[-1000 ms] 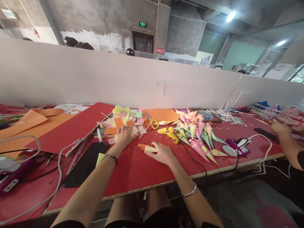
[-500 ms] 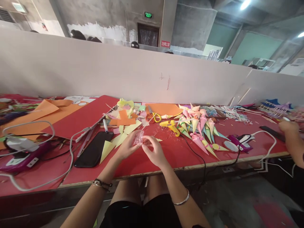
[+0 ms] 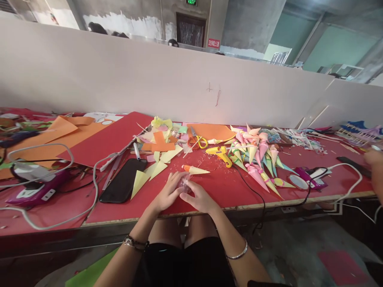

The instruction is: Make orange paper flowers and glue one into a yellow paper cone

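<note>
A small, clear, crinkled plastic bag [image 3: 183, 183] is between my two hands, just above the red table. My left hand [image 3: 168, 193] is closed on its left side, fingers curled over it. On the other side, the thumb and fingers of my right hand [image 3: 201, 198] pinch it. What the bag contains is too small to make out. Just beyond my fingertips lies a pale yellow paper cone [image 3: 199, 170] with an orange top. Farther right, a yellow glue gun [image 3: 220, 154] rests on the table.
A black phone [image 3: 122, 182] and yellow paper pieces [image 3: 157, 169] lie to the left. Scissors [image 3: 201, 142] lie behind the glue gun, and a pile of paper cones [image 3: 259, 153] is at the right. Cables cross the table edge. A co-worker's hand [image 3: 375, 159] is at far right.
My hands and the bag have drawn back toward the table's near edge. The cone with the orange top, hidden behind them before, now shows. The view has tilted down slightly.
</note>
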### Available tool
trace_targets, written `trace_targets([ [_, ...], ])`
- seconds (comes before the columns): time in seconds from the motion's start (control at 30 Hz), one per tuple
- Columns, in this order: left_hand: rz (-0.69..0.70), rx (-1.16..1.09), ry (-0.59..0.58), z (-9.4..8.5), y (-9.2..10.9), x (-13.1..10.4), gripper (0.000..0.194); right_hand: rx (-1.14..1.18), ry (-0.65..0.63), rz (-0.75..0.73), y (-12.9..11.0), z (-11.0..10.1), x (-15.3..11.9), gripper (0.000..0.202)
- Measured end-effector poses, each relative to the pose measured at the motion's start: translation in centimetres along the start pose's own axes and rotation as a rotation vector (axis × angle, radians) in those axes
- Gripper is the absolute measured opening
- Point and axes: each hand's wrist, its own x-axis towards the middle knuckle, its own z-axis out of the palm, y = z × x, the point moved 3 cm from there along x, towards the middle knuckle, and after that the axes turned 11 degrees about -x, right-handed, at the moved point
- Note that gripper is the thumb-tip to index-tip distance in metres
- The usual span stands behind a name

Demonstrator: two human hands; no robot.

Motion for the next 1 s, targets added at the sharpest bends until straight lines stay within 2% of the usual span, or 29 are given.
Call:
trace_targets([
  [0.2, -0.198, -0.342, 0.215, -0.6, -0.8, 0.1, 0.049, 0.178, 0.031, 0.039, 0.3, -0.6, -0.1, 0.049],
  [0.33, -0.243, -0.296, 0.164, -0.2, -1.3, 0.5, 0.041, 0.26, 0.122, 0.091, 1.1, -0.8, -0.1, 0.04],
  [0.4, -0.244, -0.254, 0.195, -0.1, -1.4, 0.5, 0.041, 0.233, 0.16, 0.111, 1.5, -0.7, -0.1, 0.035],
  [0.53, -0.212, -0.249, 0.277, -0.2, -1.3, 0.4, 0.035, 0.098, 0.129, 0.098, 1.2, -0.1, -0.1, 0.034],
  [0.63, -0.209, -0.358, 0.294, -0.3, -1.3, 0.2, 0.038, 0.074, 0.124, 0.081, 0.7, 0.0, -0.1, 0.039],
  [0.8, -0.274, -0.542, 0.342, -0.7, -1.4, 0.0, 0.045, 0.247, 0.159, 0.124, 1.4, -0.2, 0.0, 0.035],
  [1.0, -0.274, -0.343, 0.316, -0.9, -1.0, 0.3, 0.031, 0.372, 0.3, 0.179, 2.1, -0.9, 0.0, 0.022],
])
